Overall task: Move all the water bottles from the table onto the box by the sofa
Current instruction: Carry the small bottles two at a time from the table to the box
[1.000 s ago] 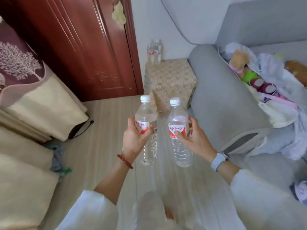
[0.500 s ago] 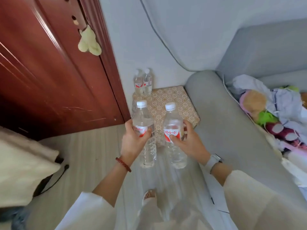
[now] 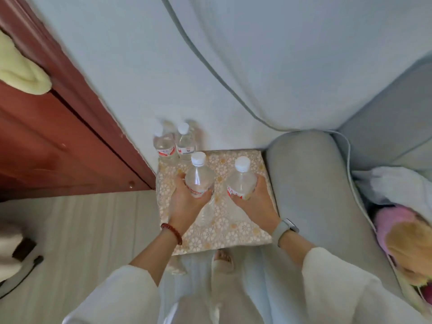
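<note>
My left hand [image 3: 184, 204] grips a clear water bottle [image 3: 199, 176] with a white cap and red label, held upright above the patterned box [image 3: 233, 228]. A second bottle of the same kind [image 3: 240, 180] is gripped by my right hand [image 3: 254, 204], also over the box top. At the box's far left corner, against the wall, two more bottles [image 3: 163, 143] [image 3: 185, 142] stand side by side. Whether the held bottles touch the box top I cannot tell.
The grey sofa arm [image 3: 311, 195] runs along the box's right side, with soft toys and clothes [image 3: 397, 230] on the seat. A red-brown door [image 3: 46, 136] stands left of the box. My foot [image 3: 223, 260] is just in front of the box.
I have walked up to the box, which now lies directly below my hands. Both bottles have come forward from over the floor to over the box top.
</note>
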Motion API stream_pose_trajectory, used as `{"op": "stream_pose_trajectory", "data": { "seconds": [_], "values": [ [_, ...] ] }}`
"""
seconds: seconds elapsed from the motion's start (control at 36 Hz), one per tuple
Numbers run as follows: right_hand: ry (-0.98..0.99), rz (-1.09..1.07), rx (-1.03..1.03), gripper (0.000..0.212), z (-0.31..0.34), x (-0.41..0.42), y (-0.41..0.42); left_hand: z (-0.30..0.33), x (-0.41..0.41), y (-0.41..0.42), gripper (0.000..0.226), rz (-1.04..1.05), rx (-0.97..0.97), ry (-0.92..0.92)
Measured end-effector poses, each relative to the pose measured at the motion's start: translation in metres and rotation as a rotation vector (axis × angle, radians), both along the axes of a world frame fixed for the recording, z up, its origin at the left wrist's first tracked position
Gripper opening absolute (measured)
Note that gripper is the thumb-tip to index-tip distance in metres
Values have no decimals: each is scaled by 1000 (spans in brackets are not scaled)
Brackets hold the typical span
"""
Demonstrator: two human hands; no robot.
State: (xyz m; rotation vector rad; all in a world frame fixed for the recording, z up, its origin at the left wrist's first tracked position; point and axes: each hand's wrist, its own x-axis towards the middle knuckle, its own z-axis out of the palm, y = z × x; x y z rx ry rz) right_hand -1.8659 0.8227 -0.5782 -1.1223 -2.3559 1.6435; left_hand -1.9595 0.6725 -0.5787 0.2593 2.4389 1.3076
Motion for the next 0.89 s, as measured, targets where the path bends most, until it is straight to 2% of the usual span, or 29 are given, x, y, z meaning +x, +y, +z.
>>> {"op": "stream_pose_trajectory", "data": {
  "seconds": [0.17,0.36,0.53,0.67,0.78,0.89],
  "values": [
    [-53,22,103,72,-42,-51,52,-47,-43,49,76,51,-91,12],
    [-12,20,16,74,-83,-84,68,-82,-69,77,76,58,-99,30],
    [9,40,-31,75,-93,-88,69,-85,-67,85,75,38,-127,11],
    [4,123,-43,76,-79,-84,73,-70,-70,85,82,-88,-163,13],
    [26,193,73,76,-60,-80,75,-52,-75,78,77,-217,-234,96],
    [50,319,356,64,-40,-79,81,-42,-80,63,67,-237,-278,157]
  ]
}}
